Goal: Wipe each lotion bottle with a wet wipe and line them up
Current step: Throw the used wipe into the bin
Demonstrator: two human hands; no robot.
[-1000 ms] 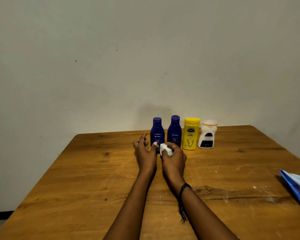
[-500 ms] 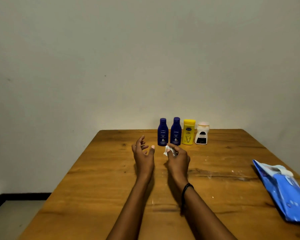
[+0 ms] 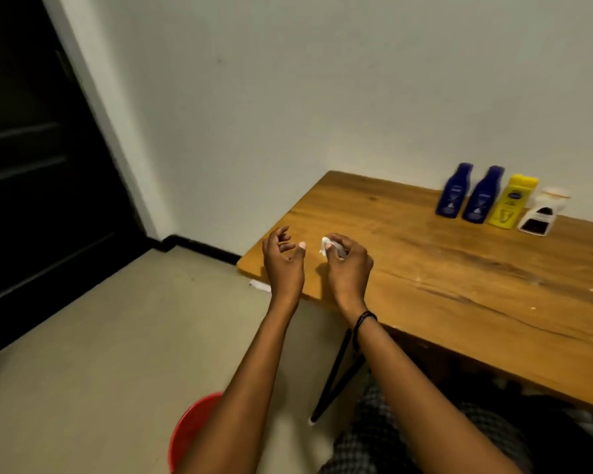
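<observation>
Several lotion bottles stand in a row against the wall at the far side of the wooden table point(image 3: 459, 275): two dark blue bottles point(image 3: 454, 190) point(image 3: 482, 195), a yellow bottle point(image 3: 511, 201) and a white bottle point(image 3: 543, 215) with a dark label. My right hand point(image 3: 348, 265) holds a crumpled white wet wipe point(image 3: 325, 246) in its fingertips over the table's left corner. My left hand point(image 3: 283, 260) hovers beside it, fingers curled apart, holding nothing. Both hands are well away from the bottles.
A red bucket point(image 3: 194, 432) stands on the floor at the lower left, under my left forearm. A dark door point(image 3: 38, 165) fills the left side. A black table leg point(image 3: 336, 374) slants below the tabletop. A white scrap point(image 3: 260, 285) lies on the floor by the table's corner.
The view has swung left and down, so the bottles now sit at the right and the floor, door and bucket show. Both hands have drawn back from the bottles toward the table's left corner.
</observation>
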